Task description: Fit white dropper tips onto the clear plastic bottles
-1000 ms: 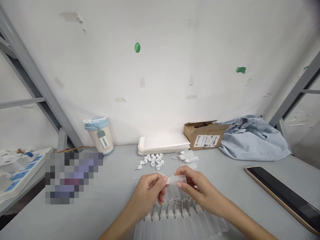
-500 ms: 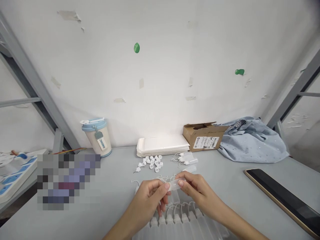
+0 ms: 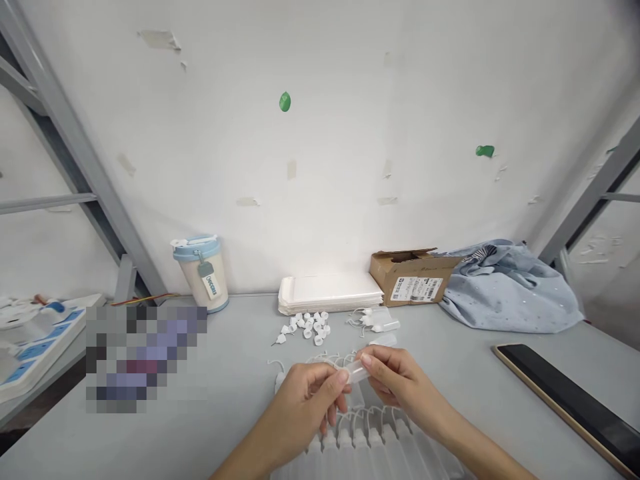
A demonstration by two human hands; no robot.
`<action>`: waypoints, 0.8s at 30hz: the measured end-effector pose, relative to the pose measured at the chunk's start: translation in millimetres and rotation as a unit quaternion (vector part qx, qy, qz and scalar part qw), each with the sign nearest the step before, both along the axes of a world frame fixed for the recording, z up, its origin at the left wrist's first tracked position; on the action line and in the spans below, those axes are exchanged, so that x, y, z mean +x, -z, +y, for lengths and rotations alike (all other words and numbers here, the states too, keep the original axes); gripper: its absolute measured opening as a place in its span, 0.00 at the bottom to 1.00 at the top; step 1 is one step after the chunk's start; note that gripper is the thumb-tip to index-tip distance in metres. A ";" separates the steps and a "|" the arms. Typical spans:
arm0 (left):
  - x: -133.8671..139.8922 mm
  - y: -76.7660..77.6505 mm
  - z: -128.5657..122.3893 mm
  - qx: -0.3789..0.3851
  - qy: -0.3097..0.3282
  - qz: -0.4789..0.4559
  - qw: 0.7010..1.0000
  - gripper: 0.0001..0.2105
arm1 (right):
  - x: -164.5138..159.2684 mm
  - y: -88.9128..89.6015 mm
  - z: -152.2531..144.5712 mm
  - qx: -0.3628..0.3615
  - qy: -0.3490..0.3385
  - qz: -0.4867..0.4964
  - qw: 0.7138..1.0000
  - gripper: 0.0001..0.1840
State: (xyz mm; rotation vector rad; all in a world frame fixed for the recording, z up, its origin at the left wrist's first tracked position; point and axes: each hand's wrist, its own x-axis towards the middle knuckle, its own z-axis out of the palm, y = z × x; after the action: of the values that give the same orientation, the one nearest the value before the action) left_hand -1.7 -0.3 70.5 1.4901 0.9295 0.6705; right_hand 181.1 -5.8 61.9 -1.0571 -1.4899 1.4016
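Observation:
Between my two hands is a small translucent plastic tube [image 3: 357,371], lying roughly sideways. My left hand [image 3: 313,400] pinches its left end between thumb and fingers. My right hand [image 3: 395,373] pinches the right end. Below them, a row of translucent tubes [image 3: 360,460] with white caps and thin looped strings lies side by side near the front edge. More tubes and strings lie partly hidden behind my hands. Beyond them is a cluster of loose white caps [image 3: 307,325], and a few capped tubes [image 3: 385,326] with strings lie to their right.
At the back stand a stack of white boards or envelopes [image 3: 330,293], an open cardboard box [image 3: 417,283] and a blue cloth [image 3: 510,293]. A cup with a blue lid [image 3: 203,273] is at left, a power strip [image 3: 40,353] farther left, and a phone [image 3: 565,400] at right.
The view has shifted slightly, so everything sits a little farther right. Both hands still pinch the tube, with its clear body showing a bit more between them.

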 end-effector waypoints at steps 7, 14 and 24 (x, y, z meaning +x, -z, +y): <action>2.3 2.5 -4.3 -0.068 0.036 -0.008 0.997 0.19 | 1.4 0.3 -4.5 0.104 0.022 -0.105 0.989 0.19; 2.3 3.1 -8.8 0.092 0.059 0.113 0.988 0.19 | -2.8 -0.5 -6.8 0.125 0.031 -0.142 0.981 0.20; -1.2 25.6 -10.1 0.653 -0.031 0.259 0.711 0.11 | -5.8 10.1 -2.5 0.048 0.039 -0.101 0.993 0.23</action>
State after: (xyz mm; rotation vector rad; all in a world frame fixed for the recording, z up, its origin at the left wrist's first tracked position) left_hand -2.9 -10.4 44.8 3.0559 0.9067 1.0762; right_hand 175.3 -8.4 51.7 -1.2104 -1.6248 1.1854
